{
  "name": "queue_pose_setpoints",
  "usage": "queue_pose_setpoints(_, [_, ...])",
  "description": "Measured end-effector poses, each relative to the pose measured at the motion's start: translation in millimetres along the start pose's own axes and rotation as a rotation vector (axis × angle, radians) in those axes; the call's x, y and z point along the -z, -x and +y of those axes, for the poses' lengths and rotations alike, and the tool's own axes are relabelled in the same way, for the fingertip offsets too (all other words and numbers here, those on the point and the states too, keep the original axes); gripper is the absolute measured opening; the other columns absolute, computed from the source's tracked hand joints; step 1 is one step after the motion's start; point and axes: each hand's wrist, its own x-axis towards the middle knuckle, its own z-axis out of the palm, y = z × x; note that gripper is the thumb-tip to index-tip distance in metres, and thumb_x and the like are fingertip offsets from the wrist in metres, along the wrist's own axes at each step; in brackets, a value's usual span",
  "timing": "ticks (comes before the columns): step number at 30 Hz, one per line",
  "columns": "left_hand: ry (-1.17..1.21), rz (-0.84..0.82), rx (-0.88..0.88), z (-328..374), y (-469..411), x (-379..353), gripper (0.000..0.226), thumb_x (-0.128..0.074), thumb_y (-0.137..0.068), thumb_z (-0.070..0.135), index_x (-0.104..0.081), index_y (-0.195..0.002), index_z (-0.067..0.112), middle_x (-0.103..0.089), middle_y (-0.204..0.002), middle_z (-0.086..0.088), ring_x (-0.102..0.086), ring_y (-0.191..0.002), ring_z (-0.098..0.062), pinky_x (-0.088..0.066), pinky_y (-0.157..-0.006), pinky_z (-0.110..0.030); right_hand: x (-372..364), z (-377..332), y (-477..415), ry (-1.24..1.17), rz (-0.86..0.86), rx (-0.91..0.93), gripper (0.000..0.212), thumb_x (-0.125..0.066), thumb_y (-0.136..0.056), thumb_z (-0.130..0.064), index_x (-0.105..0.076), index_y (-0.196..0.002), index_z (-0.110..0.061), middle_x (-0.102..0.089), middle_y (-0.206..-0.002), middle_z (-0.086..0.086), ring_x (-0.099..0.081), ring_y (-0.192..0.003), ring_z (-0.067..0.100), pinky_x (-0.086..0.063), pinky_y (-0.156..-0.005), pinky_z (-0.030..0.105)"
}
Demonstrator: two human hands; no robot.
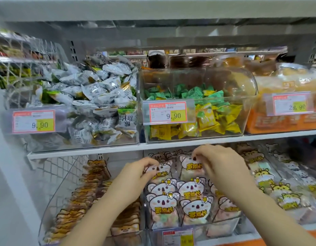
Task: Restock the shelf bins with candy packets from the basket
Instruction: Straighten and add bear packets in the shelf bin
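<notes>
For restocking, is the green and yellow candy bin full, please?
Not full: the bin has bare clear wall above the candies.

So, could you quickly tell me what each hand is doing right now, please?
Left hand: pinches the left koala packet by its top.
Right hand: pinches the right koala packet by its top.
</notes>
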Motion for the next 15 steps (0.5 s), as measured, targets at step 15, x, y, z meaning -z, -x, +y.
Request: queue_pose_setpoints(15, [-0.134, -0.223, 0.061, -7.6, -27.6, -4.2, 0.035, -0.051, -0.105, 0.031, -0.053, -0.14, 0.031, -0.062, -0.129, 0.002, -0.057, -0.097, -0.01, -0.04, -0.072, -0.021, -30.9, -10.9, -12.1, -0.092, -0.406, -0.222, 0.026, -0.043, -0.103, -0.029, -0.063, -0.115, -0.041, -0.057, -0.078, -0.016, -0.061, -0.082, 0.013, -0.047, -0.066, 0.03])
